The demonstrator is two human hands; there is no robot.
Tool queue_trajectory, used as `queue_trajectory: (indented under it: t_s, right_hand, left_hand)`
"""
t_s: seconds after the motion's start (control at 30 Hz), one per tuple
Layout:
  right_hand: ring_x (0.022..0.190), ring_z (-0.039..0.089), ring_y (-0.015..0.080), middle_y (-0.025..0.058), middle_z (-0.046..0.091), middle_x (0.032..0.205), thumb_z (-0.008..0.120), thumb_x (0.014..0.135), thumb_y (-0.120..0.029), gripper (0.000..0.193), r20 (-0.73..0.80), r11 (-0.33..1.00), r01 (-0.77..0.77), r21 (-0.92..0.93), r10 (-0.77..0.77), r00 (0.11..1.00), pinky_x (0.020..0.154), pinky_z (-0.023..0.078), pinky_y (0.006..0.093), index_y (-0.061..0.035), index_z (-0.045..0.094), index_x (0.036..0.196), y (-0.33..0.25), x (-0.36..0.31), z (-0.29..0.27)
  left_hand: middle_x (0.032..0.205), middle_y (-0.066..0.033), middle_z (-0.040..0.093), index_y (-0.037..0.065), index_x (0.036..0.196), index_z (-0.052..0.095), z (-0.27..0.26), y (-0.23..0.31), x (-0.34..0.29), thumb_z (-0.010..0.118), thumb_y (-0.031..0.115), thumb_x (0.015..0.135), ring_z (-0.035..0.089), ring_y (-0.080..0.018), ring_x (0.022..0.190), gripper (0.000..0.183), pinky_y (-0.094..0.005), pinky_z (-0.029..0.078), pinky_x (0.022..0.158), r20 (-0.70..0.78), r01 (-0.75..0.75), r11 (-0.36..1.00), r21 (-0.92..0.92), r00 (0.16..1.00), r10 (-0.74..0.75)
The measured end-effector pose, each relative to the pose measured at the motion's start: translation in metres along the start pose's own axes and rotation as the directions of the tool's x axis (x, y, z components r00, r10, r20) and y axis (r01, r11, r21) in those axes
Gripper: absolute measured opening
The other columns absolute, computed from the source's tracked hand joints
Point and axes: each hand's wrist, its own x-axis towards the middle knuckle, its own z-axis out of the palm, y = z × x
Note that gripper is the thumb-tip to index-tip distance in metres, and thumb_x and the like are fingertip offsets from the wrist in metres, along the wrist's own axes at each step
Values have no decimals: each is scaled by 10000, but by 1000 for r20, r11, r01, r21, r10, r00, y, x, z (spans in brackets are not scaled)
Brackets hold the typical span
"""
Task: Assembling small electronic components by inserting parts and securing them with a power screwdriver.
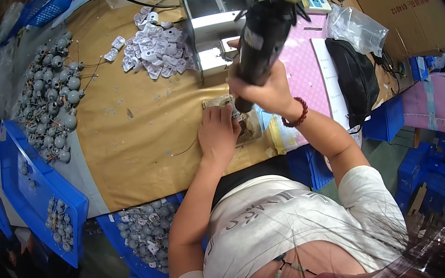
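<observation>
My left hand (219, 135) curled at worn block (253, 129), twelve o'clock, cannot tell if it grips anything; my right hand (265, 87) wrapped round black power tool (261, 38), lower end near block; white shells (159, 49) farther, eleven o'clock

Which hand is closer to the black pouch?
Right. The right hand, gripping a black tool, is left of the black pouch, not touching it. The left hand is farther left, beyond the right hand.

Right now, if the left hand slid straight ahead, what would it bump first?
Probably the silver machine, beyond the block by the left hand, but depth is unclear.
</observation>
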Motion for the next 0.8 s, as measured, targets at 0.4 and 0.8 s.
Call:
queue_trajectory:
  t_s: [0.4,0.8]
  right_hand:
    - [758,604,122,71,620,881,641,801,155,617,103,991,134,-14,-132,986,675,496,263,24,433,1367,14,-26,5]
    - [772,622,149,60,615,890,660,838,71,620,323,935,347,-80,-305,896,708,509,296,-110,388,1365,28,-48,-2]
  left_hand:
    - [1003,-92,596,87,1057,618,3,-4,-1,686,136,749,583,-305,1019,320,-440,513,786,12,3,1000,22,1000,-3]
    - [992,-115,574,80,1134,586,-9,-1,4,743,82,687,567,-342,977,474,-452,500,777,-30,-26,980,-198,999,21]
